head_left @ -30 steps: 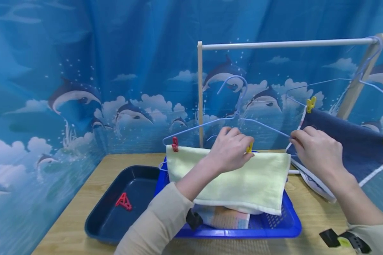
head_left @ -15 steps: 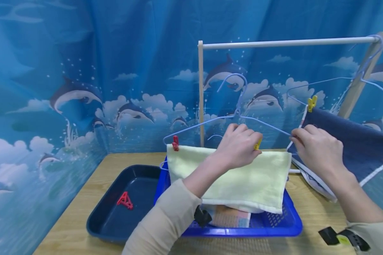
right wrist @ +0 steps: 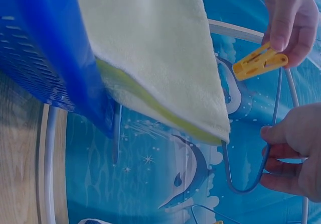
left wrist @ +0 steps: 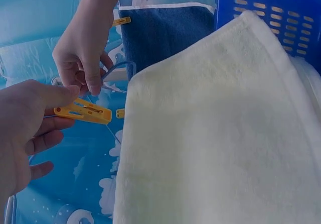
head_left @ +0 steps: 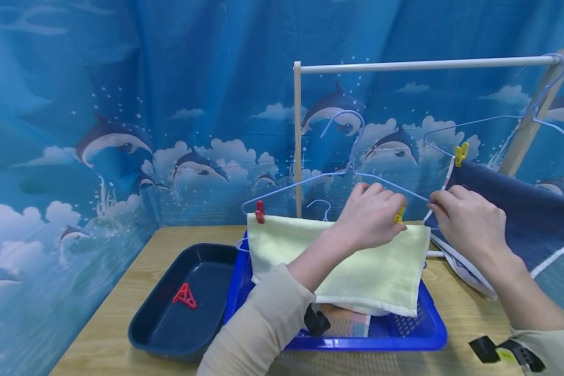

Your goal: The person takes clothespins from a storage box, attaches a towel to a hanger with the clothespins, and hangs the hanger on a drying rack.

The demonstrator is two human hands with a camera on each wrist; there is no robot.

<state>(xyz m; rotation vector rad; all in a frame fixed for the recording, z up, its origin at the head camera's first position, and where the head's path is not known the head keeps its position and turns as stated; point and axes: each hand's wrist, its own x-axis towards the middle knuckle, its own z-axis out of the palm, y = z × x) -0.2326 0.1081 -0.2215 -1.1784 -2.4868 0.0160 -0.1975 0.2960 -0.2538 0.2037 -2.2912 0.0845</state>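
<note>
A pale yellow towel (head_left: 380, 277) hangs from a blue hanger (head_left: 305, 181), hiding much of a blue basket (head_left: 371, 343); a red clip (head_left: 260, 212) holds one corner. The left hand (head_left: 371, 214) pinches a yellow clip (left wrist: 84, 112), its forearm (head_left: 320, 258) crossing before the towel; the right hand (head_left: 470, 219) grips the hanger's end. A dark tray (head_left: 162, 324) sits beside the basket, a rack (head_left: 423, 66) behind.

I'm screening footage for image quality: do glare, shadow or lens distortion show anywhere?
Head: faint sheen on the tray; left wrist: soft grey shadow across the towel; right wrist: a rack bar looks bowed, probably lens distortion.
</note>
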